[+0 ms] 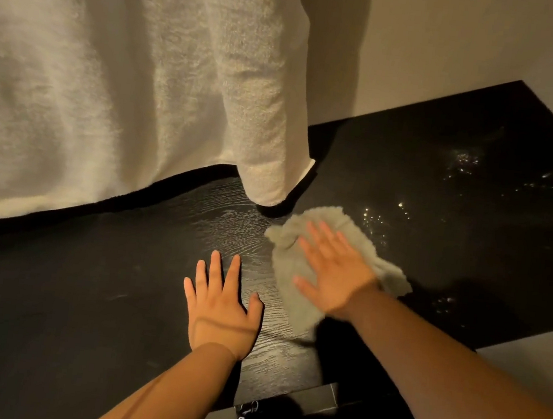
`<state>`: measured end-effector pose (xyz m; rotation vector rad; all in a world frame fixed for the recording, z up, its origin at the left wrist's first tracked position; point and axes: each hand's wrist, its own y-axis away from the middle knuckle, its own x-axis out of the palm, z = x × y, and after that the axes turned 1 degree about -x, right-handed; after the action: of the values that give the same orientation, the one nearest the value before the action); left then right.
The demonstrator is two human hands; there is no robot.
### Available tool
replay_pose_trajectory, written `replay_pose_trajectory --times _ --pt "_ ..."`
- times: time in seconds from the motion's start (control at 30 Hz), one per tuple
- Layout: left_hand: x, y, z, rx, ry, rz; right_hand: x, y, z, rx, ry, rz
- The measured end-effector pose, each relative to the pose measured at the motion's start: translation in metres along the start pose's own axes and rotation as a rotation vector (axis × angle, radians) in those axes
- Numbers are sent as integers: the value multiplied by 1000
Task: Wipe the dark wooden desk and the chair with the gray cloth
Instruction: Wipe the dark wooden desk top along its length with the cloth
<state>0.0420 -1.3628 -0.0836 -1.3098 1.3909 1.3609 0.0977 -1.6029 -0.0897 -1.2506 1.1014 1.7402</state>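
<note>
On dark desk [86,291]: two hands; right hand [333,271] flat on one gray cloth [297,291], left hand [219,302] flat, fingers spread.

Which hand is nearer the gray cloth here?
Right. The right hand presses flat on top of the gray cloth; the left hand lies flat on the desk just left of it, not touching.

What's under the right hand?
The right hand presses flat on the gray cloth, which lies on the dark wooden desk. The desk beneath the cloth is covered, so it can't be seen.
</note>
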Motion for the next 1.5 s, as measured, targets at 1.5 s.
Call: replay_pose_trajectory --times 1.5 --pt "0 2 0 16 8 -4 -6 23 21 -203 -25 122"
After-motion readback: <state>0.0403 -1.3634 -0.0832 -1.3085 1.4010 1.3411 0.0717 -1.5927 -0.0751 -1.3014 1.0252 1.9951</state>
